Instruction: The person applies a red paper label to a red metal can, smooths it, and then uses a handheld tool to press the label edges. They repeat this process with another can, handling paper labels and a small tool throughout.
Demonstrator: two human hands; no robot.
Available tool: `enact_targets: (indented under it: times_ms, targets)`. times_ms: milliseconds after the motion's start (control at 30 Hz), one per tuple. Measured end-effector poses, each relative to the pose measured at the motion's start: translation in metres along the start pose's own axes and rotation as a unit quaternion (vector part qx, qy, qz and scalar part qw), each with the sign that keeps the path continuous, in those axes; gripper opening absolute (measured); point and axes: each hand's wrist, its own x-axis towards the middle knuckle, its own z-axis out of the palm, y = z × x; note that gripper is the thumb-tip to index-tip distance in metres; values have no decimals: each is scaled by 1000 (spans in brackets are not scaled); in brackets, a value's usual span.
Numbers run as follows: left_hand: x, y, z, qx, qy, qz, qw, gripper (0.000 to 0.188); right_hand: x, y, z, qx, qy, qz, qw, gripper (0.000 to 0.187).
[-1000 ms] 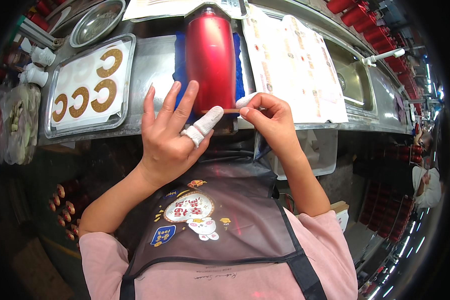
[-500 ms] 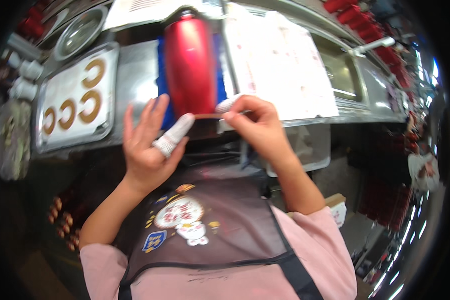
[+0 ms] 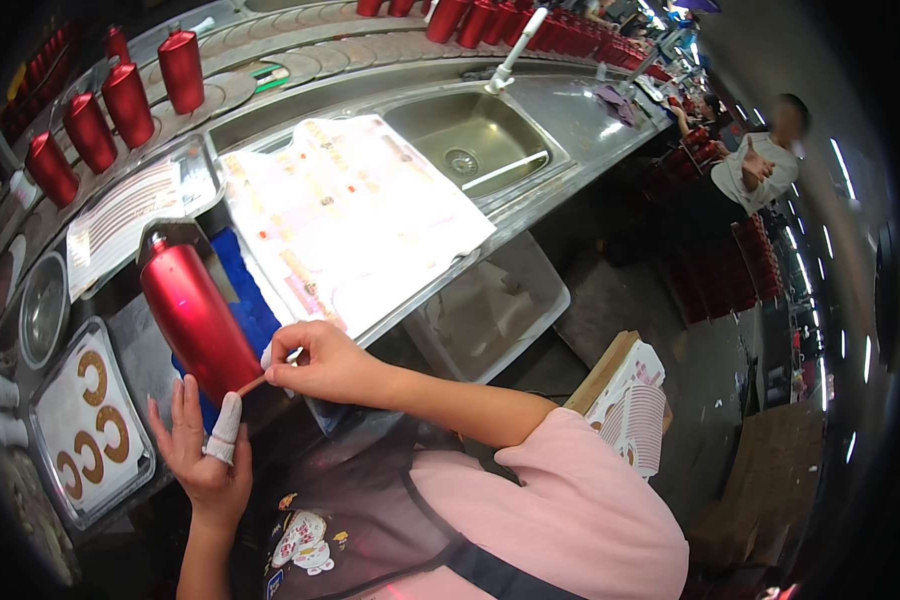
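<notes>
A glossy red metal bottle [image 3: 195,315] lies on a blue cloth [image 3: 238,270] with its base toward me. My right hand [image 3: 325,368] is closed in a pinch on one end of a thin brown strip [image 3: 252,386] at the bottle's base. Against the other end of that strip rests the index fingertip of my left hand [image 3: 205,470], whose other fingers are stretched out. White finger covers are on both hands. On the left, a metal tray [image 3: 142,440] holds a white sheet with several brown C-shaped pieces [image 3: 116,432].
A white patterned cloth [image 3: 370,215] covers the counter beside a metal sink [image 3: 460,160]. Several upright red bottles [image 3: 125,105] stand on a conveyor at the back. Below the counter is a translucent bin [image 3: 490,310]. A person [image 3: 760,165] is at the far right.
My view has swung to the right, so the bottle and hands appear further left and tilted. The right hand still pinches the strip at the bottle's base, with my left finger at its other end.
</notes>
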Motion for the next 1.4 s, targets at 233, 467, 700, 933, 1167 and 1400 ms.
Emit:
enact_targets:
  times_ms: [233,467,700,933,1167,1400]
  targets:
    - [6,1,-1,1,-21,2,1000,45,1,3,-1,-47,27,-52,997,19]
    - [10,0,-2,0,-23,23,999,45,3,8,0,-60,27,-76,995,18]
    - [20,6,-2,21,-18,31,999,42,4,11,1,-71,32,-81,994,18]
    - [29,12,-2,14,-17,30,999,39,4,10,1,-84,30,-89,992,19]
    - [40,16,6,-5,7,34,999,37,4,13,1,-100,42,-109,988,18]
    - [10,1,14,-58,56,-40,996,48,0,8,-2,-54,6,-31,998,12]
